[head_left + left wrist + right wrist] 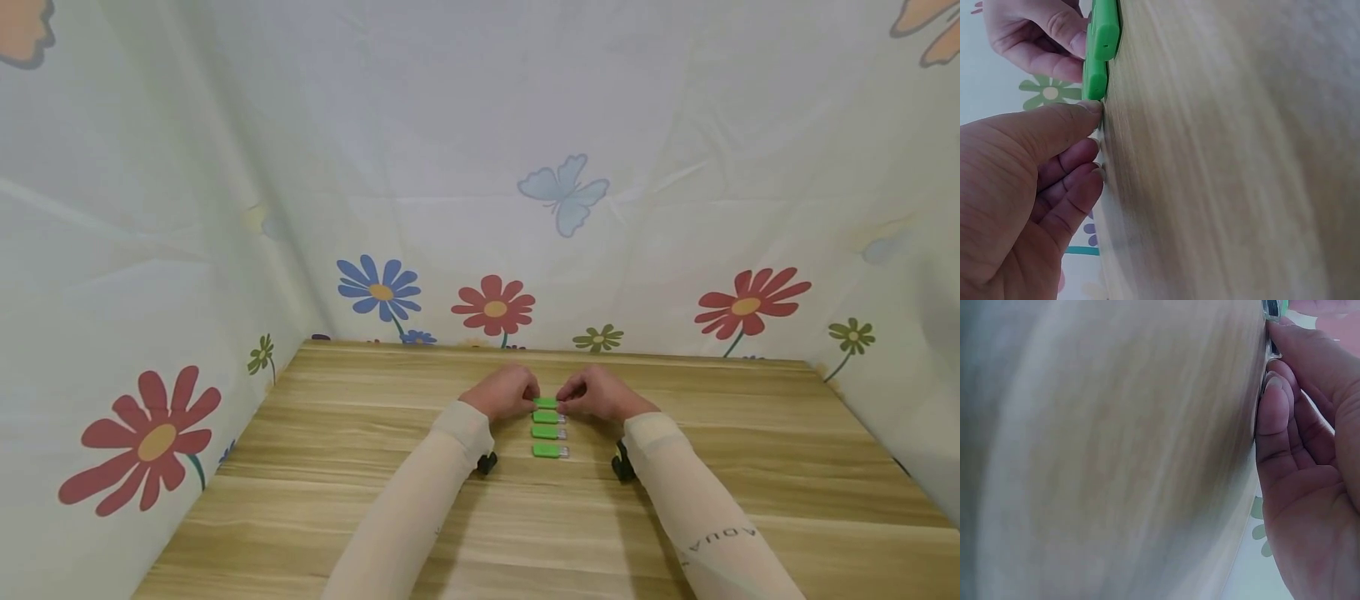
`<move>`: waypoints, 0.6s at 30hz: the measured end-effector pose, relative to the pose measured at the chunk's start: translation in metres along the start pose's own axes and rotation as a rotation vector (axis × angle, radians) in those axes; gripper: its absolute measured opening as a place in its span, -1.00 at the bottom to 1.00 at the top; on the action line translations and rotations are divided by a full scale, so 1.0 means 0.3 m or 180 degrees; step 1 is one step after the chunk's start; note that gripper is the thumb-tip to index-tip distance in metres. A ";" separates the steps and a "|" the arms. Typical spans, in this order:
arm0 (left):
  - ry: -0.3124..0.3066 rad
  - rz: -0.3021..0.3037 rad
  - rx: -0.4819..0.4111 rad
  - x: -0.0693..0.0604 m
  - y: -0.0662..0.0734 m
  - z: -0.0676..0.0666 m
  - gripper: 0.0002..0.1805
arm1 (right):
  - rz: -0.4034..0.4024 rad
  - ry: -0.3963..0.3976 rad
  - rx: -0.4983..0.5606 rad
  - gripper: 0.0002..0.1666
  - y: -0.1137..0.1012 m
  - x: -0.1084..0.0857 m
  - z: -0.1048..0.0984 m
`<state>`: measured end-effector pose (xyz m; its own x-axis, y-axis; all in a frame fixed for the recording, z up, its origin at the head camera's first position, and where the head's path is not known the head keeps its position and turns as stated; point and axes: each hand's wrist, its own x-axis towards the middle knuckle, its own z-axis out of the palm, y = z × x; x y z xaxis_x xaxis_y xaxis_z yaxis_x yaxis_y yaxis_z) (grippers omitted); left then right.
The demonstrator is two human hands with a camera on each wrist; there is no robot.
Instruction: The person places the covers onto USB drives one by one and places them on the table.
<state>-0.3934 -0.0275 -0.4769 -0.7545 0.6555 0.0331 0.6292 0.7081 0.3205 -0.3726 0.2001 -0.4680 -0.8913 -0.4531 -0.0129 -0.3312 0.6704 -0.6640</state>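
Observation:
Several green USB sticks lie in a column on the wooden table, their metal plugs pointing right. At the far end of the column, both hands meet at the farthest USB stick (546, 402). My left hand (506, 393) pinches its left end, and my right hand (602, 394) pinches the plug end. Nearer to me are a second stick (545, 417), a third (545, 432) and the nearest one (550, 451), untouched. In the left wrist view, green stick ends (1106, 34) partly hide the farthest stick. The right wrist view shows the thumb and fingers (1274, 406) close to the tabletop.
The wood-grain table (360, 467) reaches back to a white cloth wall (420, 167) printed with flowers and butterflies. Similar cloth (97, 275) hangs on the left and right sides. Dark wrist mounts (622, 462) sit beneath the sleeves.

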 end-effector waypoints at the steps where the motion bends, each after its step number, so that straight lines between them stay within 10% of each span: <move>1: -0.0007 -0.0019 -0.0011 -0.001 0.001 -0.002 -0.92 | -0.0001 0.0002 -0.0002 -0.80 0.000 0.000 0.000; 18: -0.0054 -0.0124 0.0064 -0.004 -0.030 -0.022 -0.86 | 0.0166 -0.0024 0.0032 -0.67 0.003 -0.003 -0.023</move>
<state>-0.3995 -0.0363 -0.4737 -0.7752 0.6317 0.0049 0.6033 0.7381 0.3020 -0.3743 0.2052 -0.4636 -0.9050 -0.4220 -0.0533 -0.2811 0.6874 -0.6697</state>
